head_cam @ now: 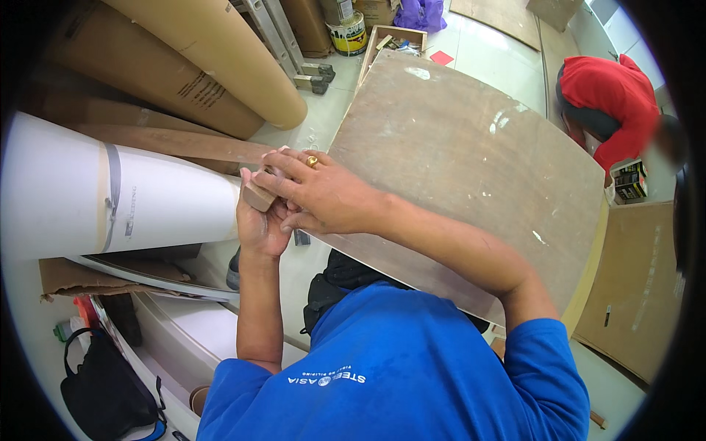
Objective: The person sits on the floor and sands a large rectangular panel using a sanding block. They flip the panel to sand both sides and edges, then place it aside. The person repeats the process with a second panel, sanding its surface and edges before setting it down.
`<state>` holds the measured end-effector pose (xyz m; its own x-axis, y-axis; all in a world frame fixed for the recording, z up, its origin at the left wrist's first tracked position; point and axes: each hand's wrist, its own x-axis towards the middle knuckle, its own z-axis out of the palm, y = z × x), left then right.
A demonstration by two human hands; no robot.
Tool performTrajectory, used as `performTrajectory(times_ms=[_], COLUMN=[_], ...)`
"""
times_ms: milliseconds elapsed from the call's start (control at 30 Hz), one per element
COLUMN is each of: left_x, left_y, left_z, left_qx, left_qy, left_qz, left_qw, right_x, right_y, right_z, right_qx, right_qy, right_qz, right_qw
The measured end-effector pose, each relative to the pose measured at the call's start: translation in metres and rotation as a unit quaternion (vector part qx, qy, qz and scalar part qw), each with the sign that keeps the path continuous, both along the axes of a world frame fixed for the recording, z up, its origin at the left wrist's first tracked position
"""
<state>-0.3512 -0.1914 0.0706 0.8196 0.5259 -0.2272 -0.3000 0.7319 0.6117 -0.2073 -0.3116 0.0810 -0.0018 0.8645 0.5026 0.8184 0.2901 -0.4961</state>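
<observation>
A small wooden block (pixel 259 197) sits between my two hands, over the left edge of the plywood panel (pixel 469 149). My left hand (pixel 259 226) is palm up beneath the block, thumb along its side. Reaching over from the right, my right hand (pixel 325 190), with a gold ring on one finger, has its fingers laid across the block's top. Part of the block and some of my left fingers are hidden under the right hand. Whitish dust marks my left palm, and pale smears dot the panel.
A large white roll (pixel 165 198) lies left, with cardboard tubes (pixel 220 66) above it. A wooden box (pixel 375 34) with small items and a paint can (pixel 348 36) stand beyond the panel. A co-worker in red (pixel 612 105) crouches at right. A black bag (pixel 110 386) is lower left.
</observation>
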Motion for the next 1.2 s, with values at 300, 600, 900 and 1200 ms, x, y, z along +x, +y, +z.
performTrajectory(times_ms=[300, 600, 900, 1200], left_x=[-0.003, 0.014, -0.02, -0.106], left_y=[-0.026, -0.011, 0.019, 0.022], left_z=[0.025, 0.012, -0.02, -0.045], left_qx=[0.178, 0.531, 0.37, 0.727], left_qy=[0.043, 0.048, 0.152, 0.264], left_qz=[-0.088, 0.009, 0.024, -0.048], left_qw=[0.979, 0.846, 0.916, 0.632], right_x=[0.019, 0.034, 0.086, 0.283], right_y=[-0.015, -0.007, 0.034, 0.007], right_z=[0.035, 0.035, -0.021, -0.079], right_qx=[-0.032, 0.008, -0.161, -0.08], right_qy=[0.057, 0.439, 0.255, -0.122], right_qz=[-0.038, -0.063, -0.09, -0.537], right_qw=[0.997, 0.896, 0.949, 0.831])
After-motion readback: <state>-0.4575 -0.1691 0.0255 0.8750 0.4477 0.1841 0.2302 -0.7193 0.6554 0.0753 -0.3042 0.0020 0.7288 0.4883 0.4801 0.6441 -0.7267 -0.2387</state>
